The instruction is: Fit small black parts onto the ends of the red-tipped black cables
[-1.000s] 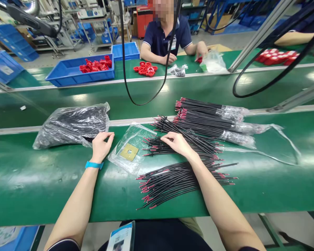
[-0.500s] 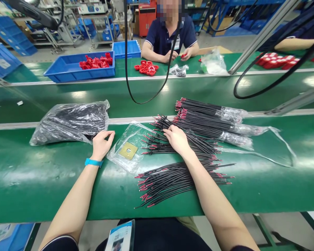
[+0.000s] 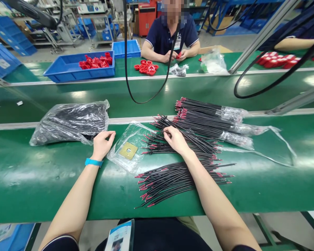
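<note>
My left hand [image 3: 103,144], with a blue band at its wrist, rests by the right end of a clear plastic bag [image 3: 70,122] full of black parts. Its thumb and forefinger are closed together; what they hold, if anything, does not show. My right hand [image 3: 176,140] lies over a pile of black cables [image 3: 196,139] with red-tipped ends and small black fittings. Its fingers are pinched round a black cable near the fitted end, partly hidden by the hand. Below the right forearm lie loose black cables [image 3: 164,183] without visible fittings.
Between my hands lies a flat clear bag [image 3: 140,134] with a yellowish square plate [image 3: 128,150]. Plastic-wrapped cable bundles [image 3: 211,122] sit at the right. A black cord [image 3: 146,102] hangs ahead. Across the bench, a co-worker [image 3: 170,38] handles a red part near a blue bin [image 3: 78,74].
My right hand has shifted very slightly and its fingers have drawn closer together at the cable ends. The left hand is nearly still. The co-worker's hands have come together round the red part.
</note>
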Motion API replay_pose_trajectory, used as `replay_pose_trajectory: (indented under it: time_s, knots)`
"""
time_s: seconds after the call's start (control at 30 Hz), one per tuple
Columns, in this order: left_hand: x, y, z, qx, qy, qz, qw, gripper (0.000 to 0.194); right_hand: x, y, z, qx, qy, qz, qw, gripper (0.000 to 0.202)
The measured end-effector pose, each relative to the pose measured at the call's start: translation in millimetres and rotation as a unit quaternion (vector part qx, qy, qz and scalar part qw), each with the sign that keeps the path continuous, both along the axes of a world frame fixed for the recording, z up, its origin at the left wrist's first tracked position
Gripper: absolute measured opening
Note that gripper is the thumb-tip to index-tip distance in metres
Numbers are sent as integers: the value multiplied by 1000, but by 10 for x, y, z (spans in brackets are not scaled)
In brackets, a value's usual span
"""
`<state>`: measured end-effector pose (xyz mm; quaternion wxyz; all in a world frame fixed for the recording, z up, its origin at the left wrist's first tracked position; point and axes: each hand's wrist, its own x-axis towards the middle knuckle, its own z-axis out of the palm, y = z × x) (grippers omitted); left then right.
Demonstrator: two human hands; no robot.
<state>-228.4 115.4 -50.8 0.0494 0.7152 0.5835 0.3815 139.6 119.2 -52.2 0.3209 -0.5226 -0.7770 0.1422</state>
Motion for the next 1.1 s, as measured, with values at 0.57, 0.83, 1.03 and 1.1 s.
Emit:
replay_pose_trajectory:
  time_s: [0.57,0.83,1.03,1.1]
  knots:
    - [-2,4,-19,12,23,-17,1000,22,-12,-35,8,-48,129,14,990,15]
    - [-4,12,-31,19,42,-18,999,24,-12,-24,-11,-46,146,10,988,18]
    - [-9,11,-31,16,55,-16,998,24,-12,-20,-11,-44,148,9,988,17]
    - [-9,11,-31,16,60,-16,998,24,-10,-25,-10,-42,144,9,989,16]
